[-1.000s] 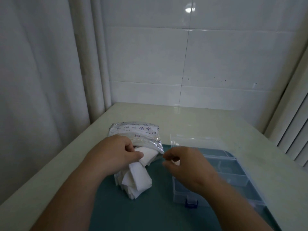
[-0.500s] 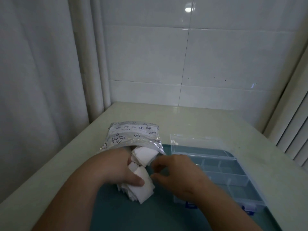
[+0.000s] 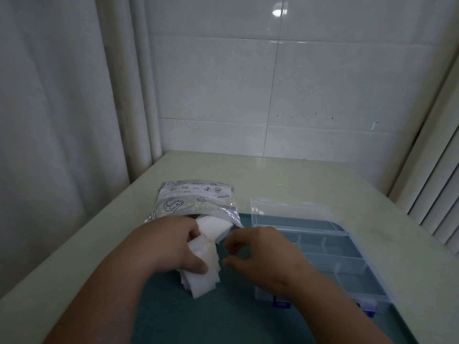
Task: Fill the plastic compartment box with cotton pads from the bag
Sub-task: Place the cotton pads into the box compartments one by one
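The plastic compartment box [image 3: 335, 259] lies open on the desk [image 3: 298, 175], its clear lid [image 3: 285, 212] thrown back, and its cells look empty as far as they show. Just left of the box, the left hand [image 3: 173, 247] clamps a stack of cotton pads [image 3: 203, 276] spilling from the mouth of the bag [image 3: 196, 199], thumb pressed on top. The bag itself lies left of the box and slightly beyond it. Between the stack and the box, the right hand [image 3: 263, 256] hovers with thumb and forefinger parted, nothing between them.

The step in hand appears to be taking a first batch off the stack. It is best to pinch a thin wad at its free edge while the left hand pins the rest, so that the pads stay flat and squared. The wad can then go across into the nearest cell without fanning out over the green mat [image 3: 223, 316].
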